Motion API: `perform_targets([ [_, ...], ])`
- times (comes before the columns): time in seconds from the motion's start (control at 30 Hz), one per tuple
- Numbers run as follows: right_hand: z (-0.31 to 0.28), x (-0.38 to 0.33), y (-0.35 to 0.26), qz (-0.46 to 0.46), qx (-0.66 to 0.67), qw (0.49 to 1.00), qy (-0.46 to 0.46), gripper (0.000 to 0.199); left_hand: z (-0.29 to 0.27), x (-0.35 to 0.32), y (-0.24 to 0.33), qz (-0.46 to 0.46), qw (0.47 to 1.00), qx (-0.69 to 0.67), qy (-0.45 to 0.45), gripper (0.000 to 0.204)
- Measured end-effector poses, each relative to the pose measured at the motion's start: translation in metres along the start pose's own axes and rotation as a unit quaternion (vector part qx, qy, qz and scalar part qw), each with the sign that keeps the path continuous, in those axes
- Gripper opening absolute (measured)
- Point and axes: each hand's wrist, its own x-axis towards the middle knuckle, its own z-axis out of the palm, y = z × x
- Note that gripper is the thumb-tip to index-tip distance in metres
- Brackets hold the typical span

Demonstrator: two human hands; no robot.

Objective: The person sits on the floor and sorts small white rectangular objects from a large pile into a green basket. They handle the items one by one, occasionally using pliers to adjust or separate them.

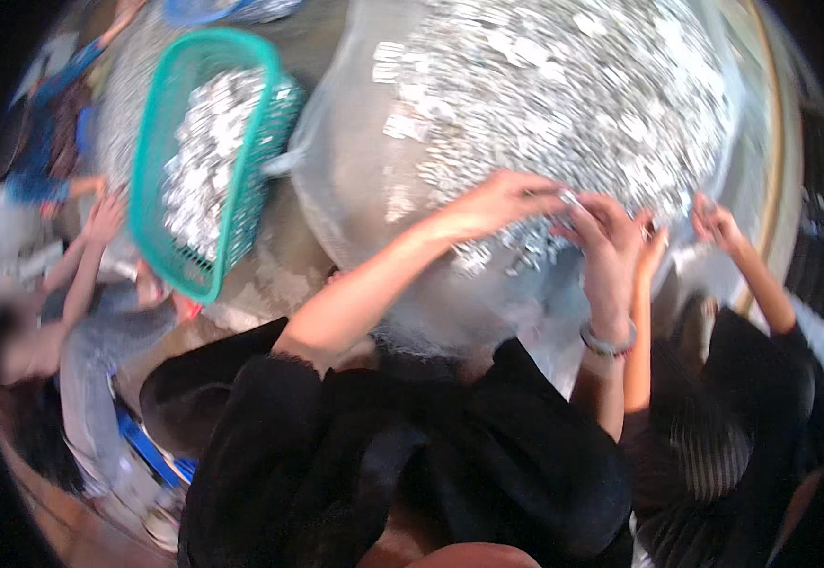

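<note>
A big heap of small shiny silver pieces (563, 85) lies on a clear plastic sheet (345, 180). My left hand (506, 201) reaches across to the heap's near edge, fingers curled over a few pieces. Close beside it, my right hand (611, 232), with a bracelet (607, 339) on its wrist, pinches a small silver piece (568, 197) between the fingertips. The two hands nearly touch over the same spot.
A teal plastic basket (161, 142) part-filled with silver pieces leans at the left. A co-worker's hands (715, 225) work the heap at my right. Another person (90, 312) in grey sits at the left, an arm raised toward the basket.
</note>
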Motion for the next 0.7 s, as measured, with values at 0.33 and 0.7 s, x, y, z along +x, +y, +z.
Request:
perform_targets([
  [0.33, -0.031, -0.011, 0.001, -0.096, -0.054, 0.992, 0.066, 0.026, 0.049, 0.019, 0.0, 0.125, 0.988, 0.082, 0.023, 0.038],
  [0.7, -0.068, -0.016, -0.002, -0.039, -0.086, 0.996, 0.0, 0.03, 0.046, 0.027, 0.012, 0.073, 0.989, 0.115, -0.052, 0.046],
])
